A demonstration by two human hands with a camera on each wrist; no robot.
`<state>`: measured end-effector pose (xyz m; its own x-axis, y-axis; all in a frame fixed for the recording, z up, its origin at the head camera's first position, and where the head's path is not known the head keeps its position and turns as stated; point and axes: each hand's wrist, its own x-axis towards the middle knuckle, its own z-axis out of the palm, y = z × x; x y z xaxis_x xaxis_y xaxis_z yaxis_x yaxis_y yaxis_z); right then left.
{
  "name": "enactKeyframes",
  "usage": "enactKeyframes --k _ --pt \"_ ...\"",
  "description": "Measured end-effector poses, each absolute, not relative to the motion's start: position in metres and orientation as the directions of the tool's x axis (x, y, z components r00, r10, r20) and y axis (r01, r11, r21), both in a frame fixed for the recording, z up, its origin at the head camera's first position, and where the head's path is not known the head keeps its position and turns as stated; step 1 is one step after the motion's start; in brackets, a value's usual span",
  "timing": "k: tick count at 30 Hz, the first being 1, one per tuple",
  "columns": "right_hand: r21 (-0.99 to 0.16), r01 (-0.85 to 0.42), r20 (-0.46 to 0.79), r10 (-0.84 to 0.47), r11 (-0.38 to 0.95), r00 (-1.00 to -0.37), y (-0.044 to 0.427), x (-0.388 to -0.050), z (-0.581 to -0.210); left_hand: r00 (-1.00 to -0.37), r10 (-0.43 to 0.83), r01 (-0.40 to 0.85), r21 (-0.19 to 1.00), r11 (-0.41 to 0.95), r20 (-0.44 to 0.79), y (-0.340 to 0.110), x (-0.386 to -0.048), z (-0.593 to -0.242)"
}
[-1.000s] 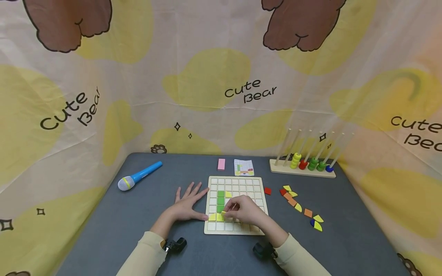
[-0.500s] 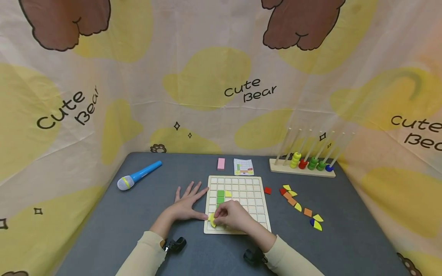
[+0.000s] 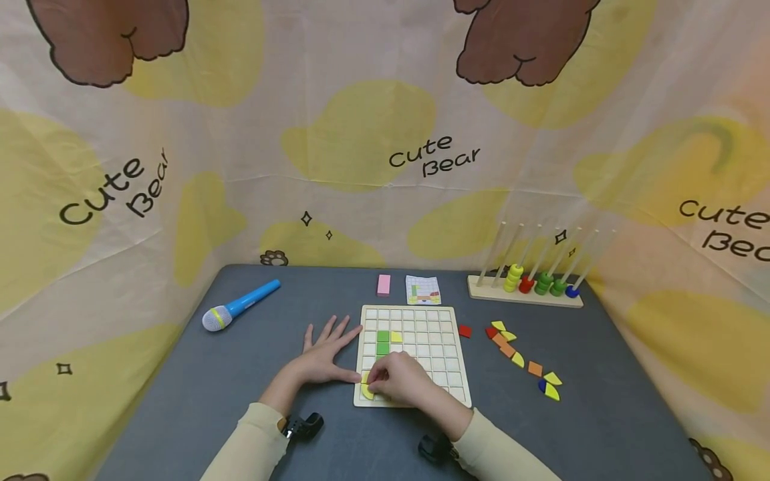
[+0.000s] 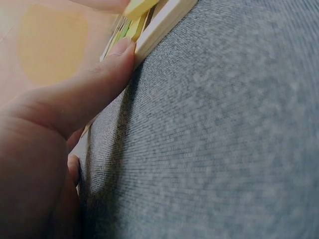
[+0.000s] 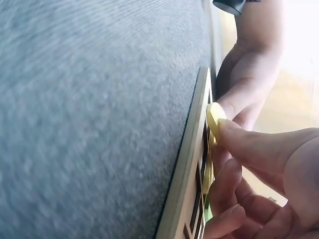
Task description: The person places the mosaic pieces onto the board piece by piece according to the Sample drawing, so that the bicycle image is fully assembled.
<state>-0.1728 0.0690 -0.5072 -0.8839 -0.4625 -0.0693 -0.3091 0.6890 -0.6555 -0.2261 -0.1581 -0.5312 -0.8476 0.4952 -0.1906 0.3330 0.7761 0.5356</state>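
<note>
My right hand (image 3: pixel 400 379) pinches a yellow quarter-round tile (image 3: pixel 367 392) between thumb and fingers, over the lower left corner of a wooden grid board (image 3: pixel 421 314). In the right wrist view the yellow tile (image 5: pixel 215 113) stands tilted at the board's edge. Fingers spread, my left hand (image 3: pixel 321 361) lies on the table with its fingertips and thumb at the board's left edge. The left wrist view has that thumb (image 4: pixel 107 69) touching the board's rim (image 4: pixel 164 30). Green tiles (image 3: pixel 383 342) and a yellow tile (image 3: pixel 396 337) sit in the grid; my right hand hides some cells.
Right of the board lie a red tile (image 3: pixel 465 331) and a scattered row of yellow, red, blue and orange tiles (image 3: pixel 535 369). Behind it are a pattern card (image 3: pixel 424 290) and a pink block (image 3: pixel 383 285). A peg bead stand (image 3: pixel 523 294) and toy microphone (image 3: pixel 240 305) flank these.
My right hand has moved left and slightly down across the board with the yellow tile, to the lower left corner. My left hand has stayed in place.
</note>
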Motion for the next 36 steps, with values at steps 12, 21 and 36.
enactKeyframes --k 12,21,36 --pt "-0.591 -0.344 -0.027 -0.444 0.730 -0.896 0.066 -0.169 -0.507 -0.850 0.492 0.329 0.540 0.775 -0.187 -0.159 -0.226 -0.532" --pt "-0.644 -0.263 -0.039 -0.375 0.718 -0.926 0.074 -0.175 -0.501 -0.855 0.484 0.327 0.530 0.782 -0.187 -0.159 -0.227 -0.532" --pt "-0.716 -0.147 -0.045 -0.256 0.682 -0.966 0.133 -0.197 -0.478 -0.855 0.476 0.313 0.527 0.790 -0.206 -0.158 -0.228 -0.535"
